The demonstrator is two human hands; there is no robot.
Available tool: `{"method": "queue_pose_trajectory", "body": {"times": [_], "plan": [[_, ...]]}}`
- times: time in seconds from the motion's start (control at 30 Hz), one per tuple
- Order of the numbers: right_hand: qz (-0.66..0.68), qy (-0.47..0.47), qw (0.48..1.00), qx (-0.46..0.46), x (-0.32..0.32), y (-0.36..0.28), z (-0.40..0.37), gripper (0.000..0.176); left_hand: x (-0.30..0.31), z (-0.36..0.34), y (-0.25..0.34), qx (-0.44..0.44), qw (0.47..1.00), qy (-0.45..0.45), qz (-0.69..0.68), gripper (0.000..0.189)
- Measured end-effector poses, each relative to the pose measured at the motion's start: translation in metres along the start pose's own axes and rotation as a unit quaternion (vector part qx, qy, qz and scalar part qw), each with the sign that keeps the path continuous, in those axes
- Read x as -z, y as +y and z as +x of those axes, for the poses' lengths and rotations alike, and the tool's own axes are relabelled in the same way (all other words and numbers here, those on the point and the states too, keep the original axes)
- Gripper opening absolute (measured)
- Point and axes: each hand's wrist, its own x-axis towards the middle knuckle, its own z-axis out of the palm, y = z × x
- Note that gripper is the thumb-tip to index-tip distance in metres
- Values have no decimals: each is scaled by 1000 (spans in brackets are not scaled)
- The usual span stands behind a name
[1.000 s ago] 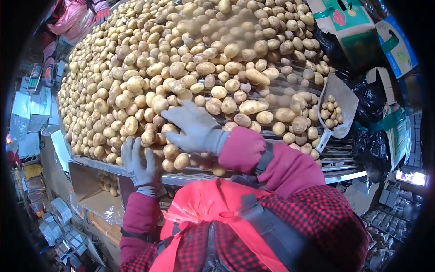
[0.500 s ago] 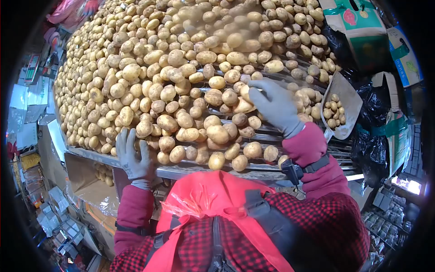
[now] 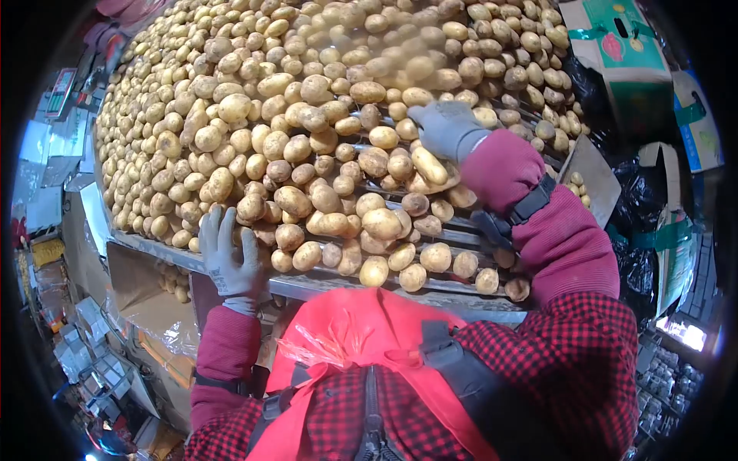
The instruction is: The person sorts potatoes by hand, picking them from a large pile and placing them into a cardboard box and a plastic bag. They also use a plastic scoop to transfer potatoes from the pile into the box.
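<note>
A large heap of potatoes point(image 3: 296, 201) covers a slatted metal table. My left hand point(image 3: 228, 252), in a grey glove, lies at the heap's near edge with its fingers spread, touching potatoes and holding none. Farther up the heap, my right hand point(image 3: 447, 129), also gloved in grey, reaches in from the right with its back upward. Its fingertips point down among the potatoes and are hidden, so a grip cannot be made out. Just below that hand lies a long, pale potato point(image 3: 429, 165). Bare metal slats point(image 3: 469, 230) show between the potatoes near my right forearm.
A scoop point(image 3: 593, 178) with small potatoes stands at the right, partly behind my sleeve. Beyond it are black plastic bags point(image 3: 636, 192) and a green-and-white carton point(image 3: 626, 58). An open cardboard box point(image 3: 146, 296) sits below the table's left edge. Another person's sleeve point(image 3: 131, 9) shows at the top left.
My right hand has moved up and slightly left, away from the pale potato it was touching, and my forearm now covers part of the scoop. My left hand stays nearly in place.
</note>
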Motion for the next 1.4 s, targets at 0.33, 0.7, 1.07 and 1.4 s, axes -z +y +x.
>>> {"method": "queue_pose_trajectory", "body": {"times": [0.33,0.7,1.07,1.4], "plan": [[76,-11,993,-86,-7,-5,5,31,-1,-2,-1,17,1000,15,-10,47],[594,53,802,9,-32,-79,-63,22,10,109,79,-279,956,-7,-94,41],[839,227,493,-28,-20,26,-134,40,-147,217,195,-371,908,-185,53,46],[398,260,843,-250,-12,35,-32,39,-155,211,196,-319,925,-188,85,33]]}}
